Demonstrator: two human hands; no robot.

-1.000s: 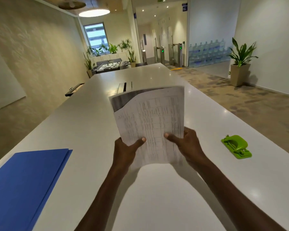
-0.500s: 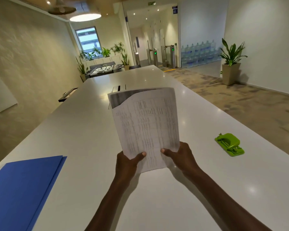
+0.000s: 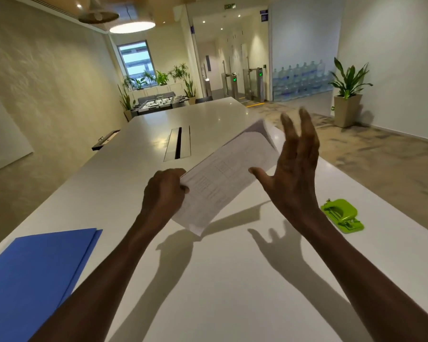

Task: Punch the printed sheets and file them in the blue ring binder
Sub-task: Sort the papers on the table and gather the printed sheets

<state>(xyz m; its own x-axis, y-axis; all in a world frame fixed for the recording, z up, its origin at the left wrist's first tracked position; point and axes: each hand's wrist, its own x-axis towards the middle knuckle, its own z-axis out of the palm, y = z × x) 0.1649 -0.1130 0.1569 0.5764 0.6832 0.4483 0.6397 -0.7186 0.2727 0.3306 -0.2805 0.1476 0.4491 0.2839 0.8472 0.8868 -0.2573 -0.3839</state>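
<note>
I see the sheets [image 3: 226, 176] held above the table [image 3: 232, 280], between my left hand [image 3: 164, 193] and right hand [image 3: 294, 176]. The binder [image 3: 35, 275] lies near left, the hole punch [image 3: 342, 215] right, a slot [image 3: 178, 146] beyond.

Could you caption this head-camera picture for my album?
Left hand grips printed sheets; right hand open beside them.
</note>
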